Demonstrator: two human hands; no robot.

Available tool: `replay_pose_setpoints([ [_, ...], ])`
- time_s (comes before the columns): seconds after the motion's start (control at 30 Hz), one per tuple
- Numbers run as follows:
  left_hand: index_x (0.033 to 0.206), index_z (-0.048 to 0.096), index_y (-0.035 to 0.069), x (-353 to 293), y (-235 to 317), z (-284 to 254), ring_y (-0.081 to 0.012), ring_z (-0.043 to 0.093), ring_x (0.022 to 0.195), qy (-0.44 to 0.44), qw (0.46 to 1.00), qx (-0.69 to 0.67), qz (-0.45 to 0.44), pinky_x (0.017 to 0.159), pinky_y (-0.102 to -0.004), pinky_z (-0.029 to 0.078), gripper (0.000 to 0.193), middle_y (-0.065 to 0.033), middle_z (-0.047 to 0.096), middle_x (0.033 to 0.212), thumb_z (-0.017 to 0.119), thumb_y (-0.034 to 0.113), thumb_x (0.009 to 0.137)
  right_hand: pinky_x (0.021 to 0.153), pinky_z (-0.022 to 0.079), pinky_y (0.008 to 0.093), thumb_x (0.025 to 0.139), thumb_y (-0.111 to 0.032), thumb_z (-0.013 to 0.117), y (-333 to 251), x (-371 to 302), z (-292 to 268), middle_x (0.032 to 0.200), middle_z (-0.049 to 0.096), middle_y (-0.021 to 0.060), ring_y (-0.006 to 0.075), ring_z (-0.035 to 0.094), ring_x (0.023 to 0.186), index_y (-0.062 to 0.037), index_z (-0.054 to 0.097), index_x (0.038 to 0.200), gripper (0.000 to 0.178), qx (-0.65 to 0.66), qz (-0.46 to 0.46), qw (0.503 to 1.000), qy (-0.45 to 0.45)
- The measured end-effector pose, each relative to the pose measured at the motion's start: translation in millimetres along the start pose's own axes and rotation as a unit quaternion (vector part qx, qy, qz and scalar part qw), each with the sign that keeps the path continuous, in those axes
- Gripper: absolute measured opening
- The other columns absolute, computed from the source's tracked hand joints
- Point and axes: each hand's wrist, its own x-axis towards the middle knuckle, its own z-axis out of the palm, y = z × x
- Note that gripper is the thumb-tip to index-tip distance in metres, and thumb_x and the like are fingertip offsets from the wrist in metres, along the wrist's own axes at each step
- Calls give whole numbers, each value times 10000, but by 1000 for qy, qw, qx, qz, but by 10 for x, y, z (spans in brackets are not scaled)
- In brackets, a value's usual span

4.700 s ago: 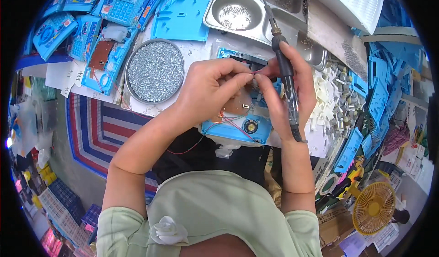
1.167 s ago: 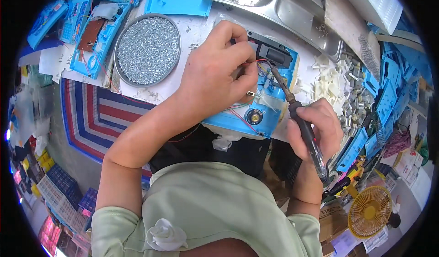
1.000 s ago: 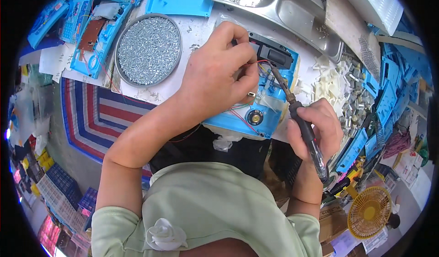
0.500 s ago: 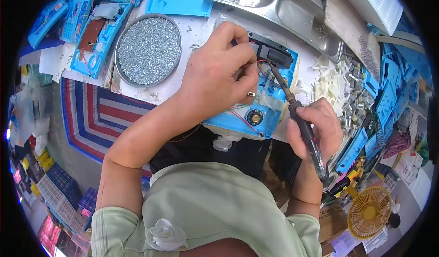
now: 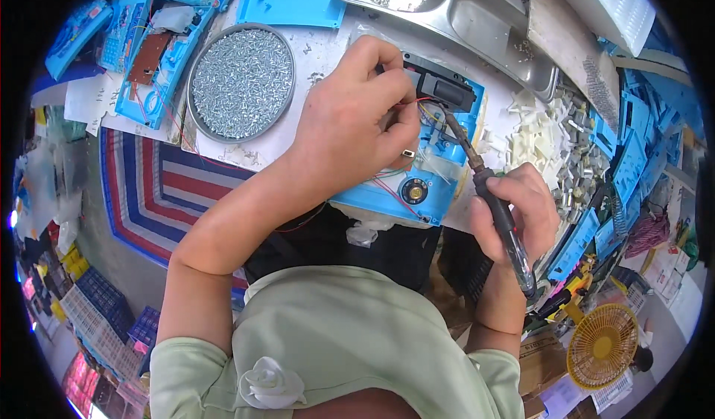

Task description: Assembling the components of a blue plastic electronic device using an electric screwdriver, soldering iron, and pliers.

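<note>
My right hand (image 5: 527, 212) grips a soldering iron (image 5: 500, 214) by its dark handle. The iron's tip points up and left, at the wires beside a black block inside an open blue plastic housing (image 5: 439, 195). Over the housing's left part, my left hand (image 5: 357, 110) is closed in a pinch on a thin red wire (image 5: 422, 99) close to that tip. Its fingers and palm cover much of the housing. A small round speaker (image 5: 414, 191) sits in the near part, with red wires running to it. A small metal switch (image 5: 408, 154) shows just under the left hand.
Left of my left hand stands a round tray (image 5: 289, 99) full of small screws. A metal compartment tray (image 5: 465, 24) lies at the back. White plastic parts (image 5: 535, 140) and blue housings (image 5: 633, 125) are heaped at right; another wired housing (image 5: 134, 102) lies at far left.
The right hand and soldering iron have shifted very slightly, the tip staying beside the wires. My left hand keeps its place almost exactly.
</note>
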Motion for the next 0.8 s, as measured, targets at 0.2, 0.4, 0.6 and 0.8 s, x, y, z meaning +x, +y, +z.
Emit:
replay_pose_setpoints([
  [0.2, 819, 652, 34, -1, 3, 1, -267, 664, 714, -2, 1000, 1, -4, 627, -379, 546, 116, -107, 588, 1007, 748, 23, 755, 524, 420, 322, 725, -11, 807, -11, 4, -20, 683, 604, 72, 230, 532, 558, -44, 669, 1048, 353, 1, 6, 1000, -9],
  [0.4, 839, 662, 27, 12, -7, -13, -246, 664, 730, -8, 1000, 23, 16, 635, -354, 546, 125, -111, 591, 1014, 760, 32, 763, 522, 422, 328, 726, 0, 808, 16, 14, -1, 684, 605, 69, 229, 526, 556, -44, 669, 1056, 361, 7, 0, 1000, -16],
  [0.6, 861, 681, 12, 9, -3, -6, -183, 668, 721, -16, 1000, 26, 6, 638, -306, 552, 118, -112, 589, 1022, 770, 17, 783, 520, 421, 329, 723, -5, 814, 37, 44, 51, 695, 615, 68, 229, 523, 553, -42, 671, 1045, 354, -3, 0, 1000, -20],
  [0.8, 863, 674, 6, 14, -5, -2, -177, 673, 709, -16, 999, 40, 15, 634, -303, 559, 112, -110, 585, 1023, 763, 12, 796, 521, 422, 328, 724, -13, 819, 64, 74, 64, 710, 631, 70, 227, 529, 558, -40, 671, 1045, 355, -3, -10, 1000, -24],
])
